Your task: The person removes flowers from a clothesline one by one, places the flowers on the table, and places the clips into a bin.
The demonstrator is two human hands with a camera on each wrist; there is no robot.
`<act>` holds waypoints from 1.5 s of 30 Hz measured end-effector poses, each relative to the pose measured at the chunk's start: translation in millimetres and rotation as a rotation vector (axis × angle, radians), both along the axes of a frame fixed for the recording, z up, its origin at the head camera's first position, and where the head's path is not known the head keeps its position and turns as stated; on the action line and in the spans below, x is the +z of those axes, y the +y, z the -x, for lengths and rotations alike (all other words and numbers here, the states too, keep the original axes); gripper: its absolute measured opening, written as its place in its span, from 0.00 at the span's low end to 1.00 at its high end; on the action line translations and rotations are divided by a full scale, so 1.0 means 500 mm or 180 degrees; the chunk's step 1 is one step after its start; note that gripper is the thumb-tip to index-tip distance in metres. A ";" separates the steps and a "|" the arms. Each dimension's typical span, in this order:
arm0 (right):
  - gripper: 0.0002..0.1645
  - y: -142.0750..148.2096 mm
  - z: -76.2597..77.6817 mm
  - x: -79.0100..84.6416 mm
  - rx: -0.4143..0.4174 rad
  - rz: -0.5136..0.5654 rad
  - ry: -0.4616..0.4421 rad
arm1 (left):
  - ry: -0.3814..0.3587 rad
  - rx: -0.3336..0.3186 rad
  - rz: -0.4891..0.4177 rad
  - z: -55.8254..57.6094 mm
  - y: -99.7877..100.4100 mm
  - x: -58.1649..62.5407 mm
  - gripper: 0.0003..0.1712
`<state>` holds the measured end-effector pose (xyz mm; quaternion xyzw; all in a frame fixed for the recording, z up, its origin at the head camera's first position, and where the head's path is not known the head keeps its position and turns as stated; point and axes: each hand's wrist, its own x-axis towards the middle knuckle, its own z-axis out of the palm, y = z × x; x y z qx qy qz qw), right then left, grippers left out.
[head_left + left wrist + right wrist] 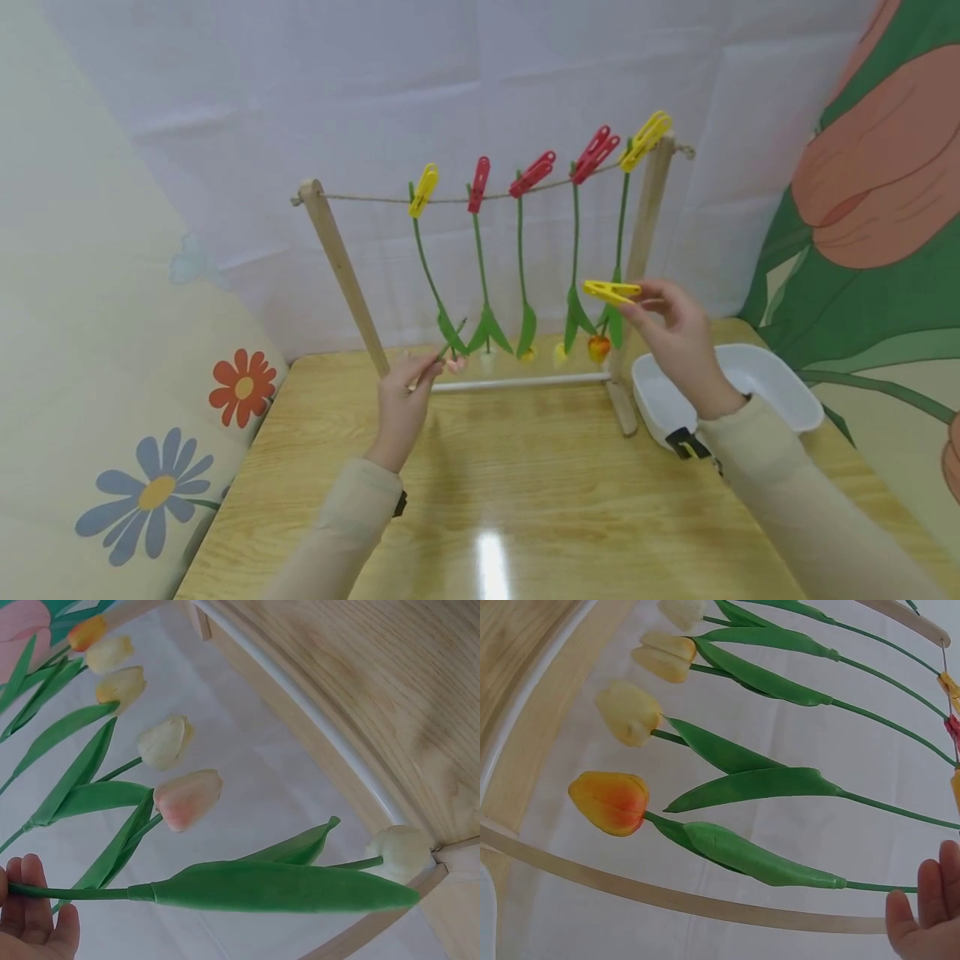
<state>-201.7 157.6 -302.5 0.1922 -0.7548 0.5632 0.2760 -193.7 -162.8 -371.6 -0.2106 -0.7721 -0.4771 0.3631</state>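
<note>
My left hand (401, 404) pinches the green stem of an artificial tulip, whose stem end (452, 340) points up past the fingers. In the left wrist view its green leaf (285, 886) and pale white bloom (401, 851) stretch away from the hand. A yellow clothespin (611, 292) is pinched between the fingers and thumb of my right hand (681, 346), in front of the rack's right side. Several tulips hang bloom-down from a rope (360, 198), held by yellow clothespins (423, 191) and red clothespins (478, 185). An orange tulip (611, 802) hangs at the right end.
The rope is strung between a left wooden post (341, 267) and a right wooden post (647, 212). A white bar (517, 383) joins them low down. Beneath my right forearm, a white plastic basin (780, 387) stands on the wooden table (525, 467). White cloth hangs behind.
</note>
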 end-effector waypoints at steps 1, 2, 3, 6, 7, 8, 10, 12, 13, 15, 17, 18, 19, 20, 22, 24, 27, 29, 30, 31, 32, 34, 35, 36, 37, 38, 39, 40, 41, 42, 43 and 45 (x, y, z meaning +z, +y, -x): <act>0.15 0.001 -0.001 -0.002 -0.0007 0.0024 -0.0007 | 0.0016 -0.0013 0.0037 0.000 0.000 -0.002 0.08; 0.15 0.002 -0.001 -0.005 -0.0019 0.0042 -0.0011 | 0.0022 -0.0033 0.0066 0.001 0.001 -0.004 0.08; 0.14 0.003 -0.002 -0.007 -0.0024 0.0069 -0.0019 | 0.0027 -0.0050 0.0100 0.000 0.002 -0.005 0.09; 0.14 0.009 -0.003 -0.015 -0.0058 0.0038 -0.0056 | -0.0017 -0.0138 0.0144 0.001 0.004 -0.012 0.10; 0.14 0.011 -0.003 -0.018 -0.0073 0.0016 -0.0073 | -0.0025 -0.0149 0.0155 0.000 0.005 -0.014 0.11; 0.14 0.014 -0.003 -0.020 -0.0088 -0.0007 -0.0081 | -0.0013 -0.0162 0.0163 0.000 0.006 -0.016 0.11; 0.15 0.018 -0.004 -0.024 -0.0119 -0.0043 -0.0112 | 0.0027 -0.0148 0.0233 0.001 0.009 -0.020 0.11; 0.15 0.022 -0.005 -0.027 -0.0144 -0.0038 -0.0132 | 0.0065 -0.0119 0.0311 0.002 0.011 -0.025 0.11; 0.15 0.024 -0.007 -0.028 -0.0160 -0.0043 -0.0136 | 0.0055 -0.0110 0.0352 0.002 0.012 -0.026 0.11; 0.15 0.027 -0.008 -0.032 -0.0183 -0.0037 -0.0139 | 0.0043 -0.0089 0.0441 0.002 0.014 -0.030 0.12; 0.15 0.031 -0.011 -0.034 -0.0191 -0.0022 -0.0142 | 0.0007 -0.0108 0.0472 0.002 0.018 -0.033 0.12; 0.15 0.033 -0.012 -0.036 -0.0201 -0.0023 -0.0148 | -0.0006 -0.0129 0.0478 0.002 0.020 -0.035 0.12; 0.15 0.035 -0.013 -0.037 -0.0218 -0.0027 -0.0157 | -0.0020 -0.0154 0.0477 0.002 0.022 -0.036 0.13; 0.15 0.037 -0.013 -0.039 -0.0230 -0.0020 -0.0165 | -0.0019 -0.0175 0.0479 0.002 0.023 -0.038 0.13; 0.16 0.041 -0.013 -0.041 -0.0254 -0.0017 -0.0188 | -0.0030 -0.0216 0.0474 0.002 0.026 -0.043 0.13; 0.16 0.045 -0.013 -0.045 -0.0283 -0.0024 -0.0202 | -0.0008 -0.0227 0.0502 0.003 0.028 -0.048 0.13; 0.16 0.049 -0.013 -0.050 -0.0317 -0.0037 -0.0217 | 0.0020 -0.0185 0.0585 0.004 0.031 -0.055 0.13; 0.15 0.053 -0.014 -0.053 -0.0341 -0.0053 -0.0236 | 0.0030 -0.0171 0.0639 0.005 0.033 -0.060 0.13; 0.15 0.055 -0.015 -0.054 -0.0364 -0.0068 -0.0251 | 0.0031 -0.0168 0.0672 0.006 0.034 -0.062 0.13; 0.16 0.057 -0.015 -0.056 -0.0384 -0.0094 -0.0272 | 0.0022 -0.0160 0.0705 0.006 0.035 -0.063 0.13; 0.16 0.059 -0.015 -0.058 -0.0404 -0.0120 -0.0299 | 0.0018 -0.0164 0.0731 0.006 0.036 -0.065 0.13; 0.16 0.063 -0.017 -0.062 -0.0438 -0.0155 -0.0345 | -0.0004 -0.0172 0.0776 0.006 0.038 -0.068 0.13; 0.17 0.065 -0.018 -0.064 -0.0447 -0.0163 -0.0365 | -0.0017 -0.0169 0.0798 0.006 0.039 -0.069 0.13; 0.17 0.067 -0.018 -0.066 -0.0451 -0.0168 -0.0374 | -0.0030 -0.0153 0.0828 0.007 0.041 -0.071 0.13; 0.17 0.069 -0.019 -0.068 -0.0451 -0.0158 -0.0379 | -0.0048 -0.0144 0.0847 0.007 0.042 -0.073 0.13; 0.16 0.070 -0.020 -0.070 -0.0450 -0.0146 -0.0375 | -0.0070 -0.0152 0.0855 0.007 0.043 -0.074 0.13; 0.16 0.071 -0.020 -0.071 -0.0443 -0.0124 -0.0366 | -0.0094 -0.0151 0.0874 0.007 0.044 -0.076 0.14; 0.16 0.072 -0.020 -0.073 -0.0430 -0.0102 -0.0357 | -0.0107 -0.0145 0.0903 0.008 0.045 -0.078 0.13; 0.16 0.073 -0.020 -0.075 -0.0419 -0.0089 -0.0340 | -0.0133 -0.0133 0.0935 0.008 0.046 -0.080 0.13; 0.16 0.074 -0.021 -0.077 -0.0418 -0.0091 -0.0332 | -0.0156 -0.0127 0.0968 0.009 0.047 -0.082 0.13; 0.16 0.076 -0.021 -0.080 -0.0418 -0.0090 -0.0330 | -0.0180 -0.0129 0.0998 0.009 0.049 -0.085 0.13; 0.16 0.079 -0.021 -0.085 -0.0417 -0.0106 -0.0336 | -0.0218 -0.0125 0.1057 0.010 0.051 -0.089 0.13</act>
